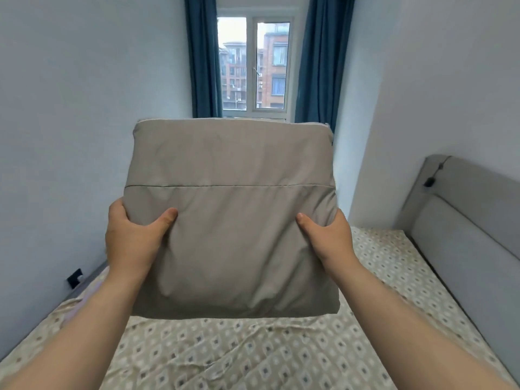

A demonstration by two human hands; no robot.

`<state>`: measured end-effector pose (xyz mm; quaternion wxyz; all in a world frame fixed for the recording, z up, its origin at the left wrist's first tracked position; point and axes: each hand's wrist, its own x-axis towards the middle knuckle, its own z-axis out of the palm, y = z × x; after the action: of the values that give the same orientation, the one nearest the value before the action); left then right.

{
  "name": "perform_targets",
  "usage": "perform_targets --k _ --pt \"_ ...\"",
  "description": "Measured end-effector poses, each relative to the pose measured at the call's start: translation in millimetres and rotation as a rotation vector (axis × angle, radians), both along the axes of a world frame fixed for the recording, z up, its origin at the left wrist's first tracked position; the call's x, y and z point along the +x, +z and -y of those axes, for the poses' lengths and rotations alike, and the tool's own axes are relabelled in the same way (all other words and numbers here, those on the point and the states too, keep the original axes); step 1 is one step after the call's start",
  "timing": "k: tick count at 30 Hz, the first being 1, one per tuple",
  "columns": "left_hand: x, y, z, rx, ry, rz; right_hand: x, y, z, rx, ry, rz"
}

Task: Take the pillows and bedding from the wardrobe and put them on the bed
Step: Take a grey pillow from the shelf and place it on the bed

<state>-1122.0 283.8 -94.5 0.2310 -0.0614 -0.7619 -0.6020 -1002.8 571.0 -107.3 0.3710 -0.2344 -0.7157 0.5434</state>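
A folded grey-beige quilt (230,220) hangs in the air above the bed (253,356), held flat in front of me. My left hand (132,237) grips its left edge, thumb on top and fingers hidden underneath. My right hand (329,237) grips the right edge the same way. The bed has a beige sheet with a small diamond pattern, and nothing lies on the part I can see. The wardrobe is out of view.
A grey padded headboard (455,235) runs along the bed's right side. White walls close in on the left and right. Ahead is a window (254,63) with blue curtains (202,57). A black wall socket (74,277) sits low on the left wall.
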Motion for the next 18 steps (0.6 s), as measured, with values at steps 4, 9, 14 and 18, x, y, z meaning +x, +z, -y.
perform_targets --k 4,9,14,18 --pt "-53.8 -48.9 -1.2 -0.060 -0.061 0.109 -34.5 -51.0 9.4 -0.055 -0.077 0.092" --pt "-91.9 -137.1 -14.5 -0.169 -0.118 0.267 -55.5 -147.7 12.4 -0.130 -0.142 0.229" --pt "-99.2 -274.7 -28.8 -0.315 -0.167 0.435 -45.8 -290.4 12.6 -0.275 -0.202 0.429" --pt "-81.6 -383.7 -28.7 -0.388 -0.218 0.596 -19.9 -396.4 20.4 -0.346 -0.229 0.612"
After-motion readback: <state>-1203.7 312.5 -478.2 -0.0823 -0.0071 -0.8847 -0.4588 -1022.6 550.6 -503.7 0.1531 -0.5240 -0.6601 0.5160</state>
